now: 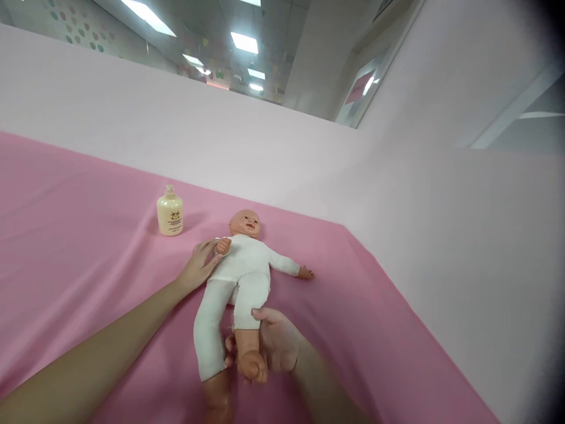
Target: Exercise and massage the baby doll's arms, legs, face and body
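Note:
A baby doll (242,259) in white clothes lies on its back on the pink cloth, head toward the wall. My left hand (200,264) is at the doll's side, its thumb and fingers closed about the arm near the doll's small fist (223,246). Lower down, my right hand (280,338) grips the doll's bent leg just above the foot (252,366). The thumb rests on the trouser cuff, and the fingers pass beneath the leg. The other leg (210,335) lies stretched toward me, and the doll's far arm (285,263) is spread out to the right.
A pump bottle (170,213) of cream-coloured liquid stands on the pink cloth (79,224), left of the doll's head. Behind it rises a white wall (176,135) with a mirror or window (265,35) above. Another white wall (463,235) borders the right side.

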`<state>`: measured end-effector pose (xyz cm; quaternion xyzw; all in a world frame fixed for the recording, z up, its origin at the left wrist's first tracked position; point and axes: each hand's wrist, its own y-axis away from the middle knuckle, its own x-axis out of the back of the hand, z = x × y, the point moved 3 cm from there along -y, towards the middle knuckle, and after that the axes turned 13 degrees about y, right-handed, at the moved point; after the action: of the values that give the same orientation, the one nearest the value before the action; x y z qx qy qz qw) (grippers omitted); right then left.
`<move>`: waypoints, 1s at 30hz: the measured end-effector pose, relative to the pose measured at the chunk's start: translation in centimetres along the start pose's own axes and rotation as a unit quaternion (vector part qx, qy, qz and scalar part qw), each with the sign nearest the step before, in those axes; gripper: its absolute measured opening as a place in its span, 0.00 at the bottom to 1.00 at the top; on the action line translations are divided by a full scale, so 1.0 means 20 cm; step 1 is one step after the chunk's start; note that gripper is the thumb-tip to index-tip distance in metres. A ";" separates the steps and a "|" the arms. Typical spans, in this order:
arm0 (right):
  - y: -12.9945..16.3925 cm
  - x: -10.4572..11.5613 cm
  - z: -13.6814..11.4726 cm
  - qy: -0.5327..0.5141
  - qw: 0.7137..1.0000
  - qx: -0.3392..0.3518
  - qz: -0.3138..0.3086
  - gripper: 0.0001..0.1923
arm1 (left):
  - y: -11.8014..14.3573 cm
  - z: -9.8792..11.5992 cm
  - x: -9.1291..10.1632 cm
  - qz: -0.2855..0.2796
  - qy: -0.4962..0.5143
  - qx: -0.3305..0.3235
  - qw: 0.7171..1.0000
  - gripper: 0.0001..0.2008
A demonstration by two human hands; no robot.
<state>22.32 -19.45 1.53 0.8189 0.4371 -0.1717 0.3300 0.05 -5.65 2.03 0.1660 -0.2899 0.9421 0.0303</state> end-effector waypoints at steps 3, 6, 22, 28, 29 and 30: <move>0.00 0.01 0.00 -0.024 1.000 0.015 -0.001 0.26 | 0.00 0.00 0.00 -0.001 -0.001 -0.001 1.000 0.22; 0.01 0.00 -0.01 -0.037 0.999 0.013 -0.009 0.24 | 0.00 0.00 0.00 0.001 0.000 -0.003 1.000 0.22; 0.03 -0.07 -0.05 -0.009 0.999 0.040 -0.007 0.21 | 0.00 0.00 -0.01 0.004 -0.013 -0.013 1.000 0.22; 0.04 -0.05 -0.04 -0.003 0.998 0.057 0.008 0.22 | 0.00 -0.01 -0.01 0.006 -0.005 -0.013 1.000 0.22; 0.04 -0.04 -0.04 0.002 0.998 0.064 0.019 0.23 | 0.00 -0.01 -0.01 0.006 -0.003 -0.012 1.000 0.22; 0.05 -0.04 -0.03 0.010 0.997 0.068 0.029 0.24 | 0.00 -0.01 -0.01 0.007 -0.002 -0.012 1.000 0.22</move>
<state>22.67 -19.82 2.73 0.8533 0.4041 -0.1831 0.2739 0.21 -5.59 1.80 0.1656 -0.3021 0.9385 0.0251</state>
